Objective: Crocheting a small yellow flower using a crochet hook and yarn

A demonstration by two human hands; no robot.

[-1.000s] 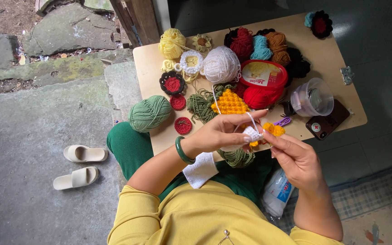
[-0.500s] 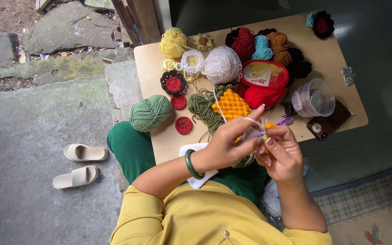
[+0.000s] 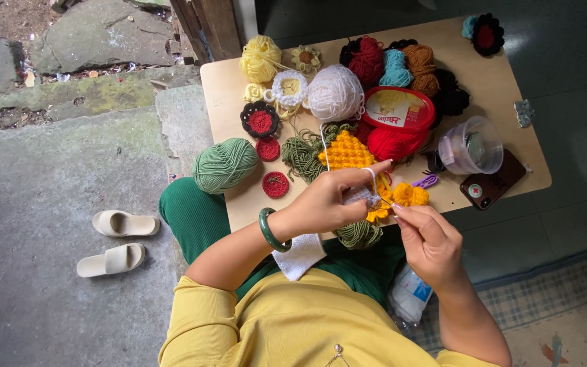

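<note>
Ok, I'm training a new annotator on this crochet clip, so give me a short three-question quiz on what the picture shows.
1. True or false: the green yarn ball lies on the floor.
2. Which hand wears the green bangle? A) left hand B) right hand
3. Fill in: the white strand runs from the white yarn ball to the ___ hand's raised forefinger.

Key: 1 false, it sits at the table edge; 2 A; 3 left.
</note>
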